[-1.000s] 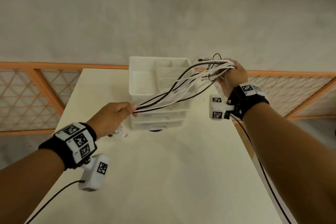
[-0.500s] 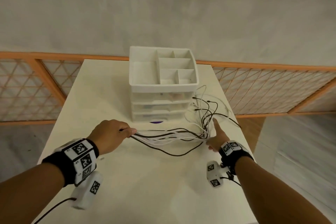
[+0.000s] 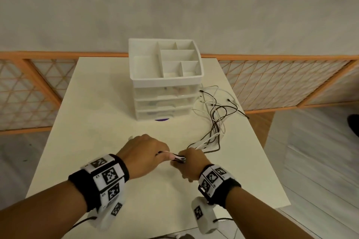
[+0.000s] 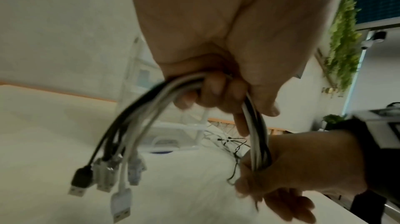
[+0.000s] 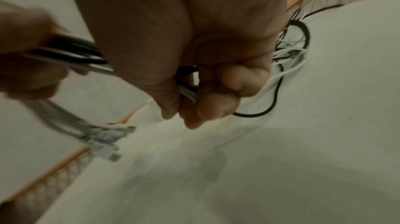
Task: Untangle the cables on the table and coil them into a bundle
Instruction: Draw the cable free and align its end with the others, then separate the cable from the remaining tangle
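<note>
Several black and white cables [image 3: 213, 122] trail across the white table [image 3: 97, 122], their thin ends spread beside the drawer unit. My left hand [image 3: 143, 153] grips the bundle [image 4: 216, 80] near the plug end, and the USB plugs [image 4: 103, 176] hang below its fist. My right hand [image 3: 191, 163] sits right next to it, fingers curled round the same bundle [image 5: 186, 91]. A short stretch of cable [image 3: 177, 158] shows between the two fists. Behind my right hand the loose cables [image 5: 288, 53] loop on the table.
A white drawer unit [image 3: 165, 81] with a divided top tray stands at the table's far middle. An orange lattice fence [image 3: 281, 83] runs behind the table. The table's right edge [image 3: 272, 161] is near my right wrist.
Both hands came down from a raised, wide stretch. My right hand let the far ends drop beside the drawers, then moved left and took hold right beside my left hand.
</note>
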Tool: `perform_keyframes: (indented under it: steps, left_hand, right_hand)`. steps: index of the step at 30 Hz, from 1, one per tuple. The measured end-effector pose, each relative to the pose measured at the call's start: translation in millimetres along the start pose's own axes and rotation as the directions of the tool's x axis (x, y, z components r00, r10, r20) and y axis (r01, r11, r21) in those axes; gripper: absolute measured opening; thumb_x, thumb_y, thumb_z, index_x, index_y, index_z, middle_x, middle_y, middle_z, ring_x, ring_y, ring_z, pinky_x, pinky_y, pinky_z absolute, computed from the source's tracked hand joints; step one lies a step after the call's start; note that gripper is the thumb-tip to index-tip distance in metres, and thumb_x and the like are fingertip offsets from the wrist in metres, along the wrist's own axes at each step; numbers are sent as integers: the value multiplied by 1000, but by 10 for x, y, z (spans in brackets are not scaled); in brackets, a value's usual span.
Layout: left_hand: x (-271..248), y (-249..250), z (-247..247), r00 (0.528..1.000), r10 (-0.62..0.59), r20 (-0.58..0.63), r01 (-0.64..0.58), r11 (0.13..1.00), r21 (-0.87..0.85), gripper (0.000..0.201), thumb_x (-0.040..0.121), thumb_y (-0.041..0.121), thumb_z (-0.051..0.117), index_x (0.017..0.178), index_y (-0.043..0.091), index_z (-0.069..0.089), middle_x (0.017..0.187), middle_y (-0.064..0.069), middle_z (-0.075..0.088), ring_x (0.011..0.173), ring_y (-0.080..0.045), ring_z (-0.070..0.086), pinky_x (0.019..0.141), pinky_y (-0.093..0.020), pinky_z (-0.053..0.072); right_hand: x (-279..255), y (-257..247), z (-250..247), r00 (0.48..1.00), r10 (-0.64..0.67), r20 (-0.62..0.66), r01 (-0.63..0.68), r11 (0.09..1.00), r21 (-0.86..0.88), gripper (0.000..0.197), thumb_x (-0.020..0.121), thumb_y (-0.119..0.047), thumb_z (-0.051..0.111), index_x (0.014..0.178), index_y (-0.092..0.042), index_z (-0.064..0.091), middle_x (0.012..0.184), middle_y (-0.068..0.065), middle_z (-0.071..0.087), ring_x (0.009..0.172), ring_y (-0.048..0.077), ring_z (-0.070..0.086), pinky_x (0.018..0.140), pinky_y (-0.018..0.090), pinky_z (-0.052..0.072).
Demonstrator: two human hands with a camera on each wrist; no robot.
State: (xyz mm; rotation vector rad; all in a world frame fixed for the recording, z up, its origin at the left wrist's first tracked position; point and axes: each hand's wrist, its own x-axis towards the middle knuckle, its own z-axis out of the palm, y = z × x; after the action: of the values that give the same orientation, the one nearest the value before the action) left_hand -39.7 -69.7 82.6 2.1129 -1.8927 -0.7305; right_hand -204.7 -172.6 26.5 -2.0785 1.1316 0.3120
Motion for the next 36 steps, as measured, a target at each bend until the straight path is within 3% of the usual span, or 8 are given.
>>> perform_keyframes:
  steps: [7, 10, 13, 19, 22, 25, 32, 36]
  left_hand:
    - [-248, -418, 285, 961, -141, 240, 223, 905, -362, 26, 106, 40, 35, 100, 27, 56, 71, 3, 49, 65, -11, 45, 62, -17, 41]
    - [-244, -452, 388, 959, -183, 215, 245, 918, -313, 26, 107, 34, 37, 104, 25, 61, 75, 5, 53, 70, -14, 47, 68, -25, 39]
    - [-176, -421, 450, 956, -273, 108, 286, 948, -139, 28, 106, 32, 38, 110, 23, 64, 82, 1, 57, 80, -23, 54, 76, -30, 43]
    - [-74, -156, 422, 966, -259, -8, 258, 963, -82, 26, 104, 35, 44, 110, 26, 68, 98, -5, 70, 93, -30, 65, 82, -36, 52]
    - [-89, -124, 383, 981, -191, 28, 193, 975, -114, 24, 102, 37, 48, 105, 23, 68, 95, -3, 70, 89, -28, 64, 79, -37, 51]
    - [-146, -211, 347, 985, -157, 72, 157, 988, 14, 21, 105, 33, 42, 109, 23, 60, 94, 1, 65, 87, -27, 61, 74, -34, 39]
    - [-149, -157, 459, 957, -259, 131, 206, 924, 321, 25, 105, 23, 35, 117, 21, 58, 112, -4, 68, 101, -29, 62, 85, -35, 33]
    - [-154, -130, 430, 955, -252, 156, 220, 956, 193, 28, 103, 29, 41, 120, 24, 63, 115, -6, 68, 103, -28, 63, 87, -35, 44]
  right_hand:
    - [352, 322, -199, 941, -39, -336, 17, 998, -68, 10, 94, -21, 57, 97, -14, 63, 91, 17, 68, 89, 39, 63, 73, 36, 50]
    - [372, 389, -136, 980, 22, -197, -40, 995, -87, 25, 90, -22, 60, 115, -26, 59, 101, 14, 67, 98, 39, 65, 77, 35, 50]
    - [183, 265, -126, 995, 102, 16, -97, 975, -198, 78, 85, -23, 57, 146, -55, 21, 121, 11, 57, 107, 36, 63, 86, 37, 54]
    - [-122, -231, 105, 938, -334, -95, 310, 929, -204, 65, 83, -32, 67, 142, -39, 39, 130, 2, 50, 106, 26, 60, 87, 39, 52]
    - [-8, -195, 275, 921, -366, -136, 354, 929, -104, 17, 91, -26, 66, 103, -14, 69, 95, 10, 67, 89, 29, 62, 73, 32, 42]
    - [82, -56, 234, 867, -404, -290, 400, 913, -78, 13, 91, -20, 67, 86, -9, 73, 78, 10, 65, 73, 25, 56, 69, 27, 34]
    - [58, -143, 351, 927, -333, -173, 254, 897, -361, 32, 91, -39, 64, 118, -24, 69, 116, 5, 62, 112, 30, 56, 92, 37, 44]
    - [-54, -301, 467, 840, -523, -145, 439, 811, -387, 57, 88, -31, 64, 142, -30, 46, 122, 0, 69, 120, 28, 55, 102, 45, 38]
